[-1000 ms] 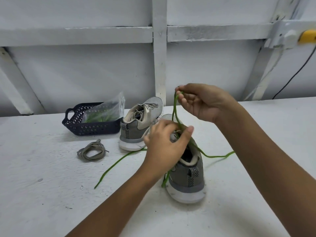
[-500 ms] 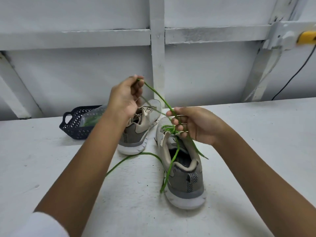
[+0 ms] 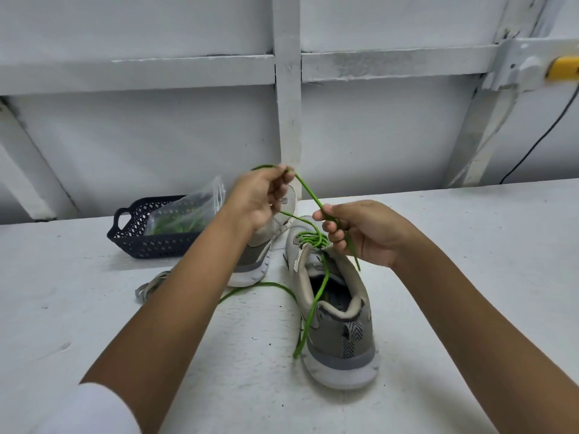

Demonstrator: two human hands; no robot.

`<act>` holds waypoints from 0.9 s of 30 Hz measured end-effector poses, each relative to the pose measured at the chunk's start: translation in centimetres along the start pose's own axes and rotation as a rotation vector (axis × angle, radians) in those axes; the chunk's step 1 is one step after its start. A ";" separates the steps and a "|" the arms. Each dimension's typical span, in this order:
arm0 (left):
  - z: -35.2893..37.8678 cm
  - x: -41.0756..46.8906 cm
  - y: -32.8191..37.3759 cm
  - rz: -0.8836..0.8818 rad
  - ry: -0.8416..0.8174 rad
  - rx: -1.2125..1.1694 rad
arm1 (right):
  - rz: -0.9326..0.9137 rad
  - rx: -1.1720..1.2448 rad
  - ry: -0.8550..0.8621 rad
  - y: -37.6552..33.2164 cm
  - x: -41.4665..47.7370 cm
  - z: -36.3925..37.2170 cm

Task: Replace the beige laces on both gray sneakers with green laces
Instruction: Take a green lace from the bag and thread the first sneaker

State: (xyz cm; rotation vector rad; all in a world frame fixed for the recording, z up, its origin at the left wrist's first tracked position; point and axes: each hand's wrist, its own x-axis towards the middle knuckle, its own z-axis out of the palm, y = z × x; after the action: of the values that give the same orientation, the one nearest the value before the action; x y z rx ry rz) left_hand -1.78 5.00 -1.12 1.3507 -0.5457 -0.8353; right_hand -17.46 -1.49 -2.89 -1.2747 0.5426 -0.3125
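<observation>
The near gray sneaker [image 3: 341,336] stands on the white table [image 3: 470,245], heel toward me, with a green lace [image 3: 316,296] threaded through its front eyelets. My left hand [image 3: 260,198] pinches one strand of that lace, raised above the far gray sneaker [image 3: 253,261]. My right hand [image 3: 366,233] grips the other strand just above the near sneaker's tongue. Loose green ends trail over the sneaker's collar and across the table. A removed beige lace [image 3: 147,288] lies on the table, partly hidden by my left forearm.
A dark blue basket [image 3: 138,236] at the back left holds a clear bag with green laces [image 3: 185,217]. A white framed wall rises behind the table. A black cable [image 3: 532,145] hangs at the far right.
My left hand rose from the near sneaker up and left, pulling a lace strand taut. My right hand dropped from its raised position to just above the sneaker's tongue.
</observation>
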 end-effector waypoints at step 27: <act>2.0 -2.3 -7.7 0.003 -0.123 0.600 | -0.214 -0.091 0.318 4.8 1.8 -3.1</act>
State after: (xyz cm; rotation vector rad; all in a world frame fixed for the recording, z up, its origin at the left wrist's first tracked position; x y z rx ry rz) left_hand -6.32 5.48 -8.07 1.8461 -0.9443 -0.7850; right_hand -17.99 -3.66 -8.47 -1.3830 0.6966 -0.6835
